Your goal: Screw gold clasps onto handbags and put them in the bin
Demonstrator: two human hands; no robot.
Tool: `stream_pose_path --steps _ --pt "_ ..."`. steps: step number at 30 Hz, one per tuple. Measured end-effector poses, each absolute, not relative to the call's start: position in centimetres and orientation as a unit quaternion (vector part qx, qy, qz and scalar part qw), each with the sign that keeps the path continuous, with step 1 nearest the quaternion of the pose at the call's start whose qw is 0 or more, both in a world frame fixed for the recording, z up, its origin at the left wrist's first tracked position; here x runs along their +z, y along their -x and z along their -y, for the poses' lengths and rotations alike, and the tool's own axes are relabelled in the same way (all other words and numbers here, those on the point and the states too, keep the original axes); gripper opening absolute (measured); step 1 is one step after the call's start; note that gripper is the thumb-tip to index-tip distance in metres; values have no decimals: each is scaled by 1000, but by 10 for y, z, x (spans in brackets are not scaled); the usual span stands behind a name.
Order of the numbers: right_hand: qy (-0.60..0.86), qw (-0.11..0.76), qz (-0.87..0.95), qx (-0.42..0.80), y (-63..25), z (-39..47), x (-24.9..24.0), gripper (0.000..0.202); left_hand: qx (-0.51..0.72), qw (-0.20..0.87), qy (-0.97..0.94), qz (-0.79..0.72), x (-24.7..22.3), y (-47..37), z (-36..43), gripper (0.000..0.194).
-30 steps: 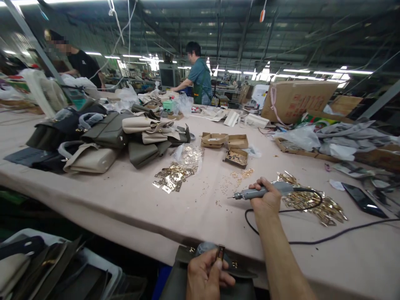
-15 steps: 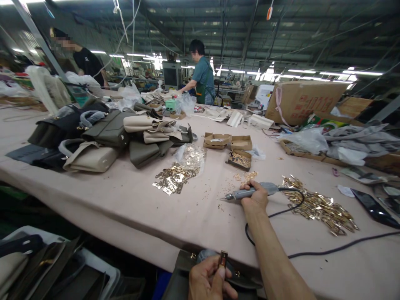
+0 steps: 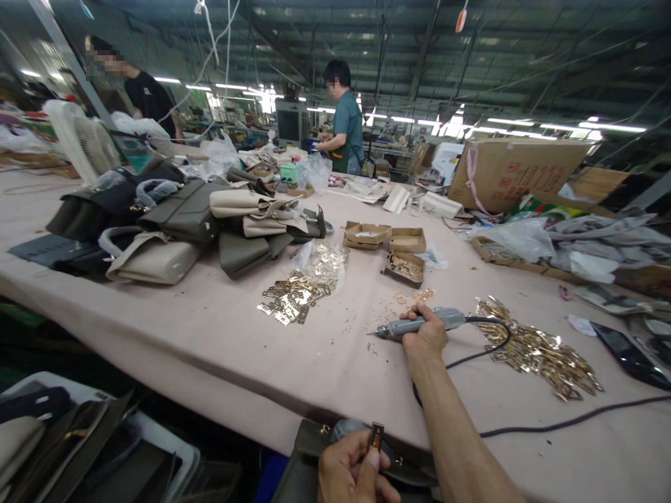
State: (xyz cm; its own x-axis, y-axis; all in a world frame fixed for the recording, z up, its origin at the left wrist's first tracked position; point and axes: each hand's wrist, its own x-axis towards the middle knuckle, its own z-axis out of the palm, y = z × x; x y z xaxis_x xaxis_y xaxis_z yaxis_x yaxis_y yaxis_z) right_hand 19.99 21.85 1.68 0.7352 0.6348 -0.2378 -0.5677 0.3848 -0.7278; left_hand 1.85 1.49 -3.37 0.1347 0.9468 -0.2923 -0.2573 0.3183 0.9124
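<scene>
My right hand [image 3: 427, 335] is closed around a grey electric screwdriver [image 3: 448, 318], whose thin tip points left just over the pink tabletop [image 3: 293, 370]. Near the tip lie small scattered screws [image 3: 401, 307]. At the bottom, my left hand [image 3: 351, 468] pinches a small gold metal plate [image 3: 376, 436] upright between thumb and fingers. Under and beside that hand is a dark olive bag [image 3: 304, 461], partly hidden. One heap of gold pieces [image 3: 539, 353] lies right of the screwdriver; flat gold plates [image 3: 293, 299] lie in another heap to its left, partly in clear plastic.
Finished-looking bags [image 3: 178, 216] are piled at the left. Small cardboard boxes [image 3: 403, 269] stand mid-table. A large carton [image 3: 514, 171] and plastic-covered material are at the right. Below left is a white bin [image 3: 178, 447] of bag parts. A person [image 3: 346, 122] stands across the table, another [image 3: 149, 101] further left.
The person across the table has straightened up and drawn their arms in from the table. Both of my hands keep their grips, and the view has shifted slightly.
</scene>
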Motion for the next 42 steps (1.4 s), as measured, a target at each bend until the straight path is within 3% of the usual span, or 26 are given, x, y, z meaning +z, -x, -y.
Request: stream_pose_path --steps 42 --pt "398 836 19 378 -214 -205 23 28 442 659 -385 -472 -22 -12 -14 55"
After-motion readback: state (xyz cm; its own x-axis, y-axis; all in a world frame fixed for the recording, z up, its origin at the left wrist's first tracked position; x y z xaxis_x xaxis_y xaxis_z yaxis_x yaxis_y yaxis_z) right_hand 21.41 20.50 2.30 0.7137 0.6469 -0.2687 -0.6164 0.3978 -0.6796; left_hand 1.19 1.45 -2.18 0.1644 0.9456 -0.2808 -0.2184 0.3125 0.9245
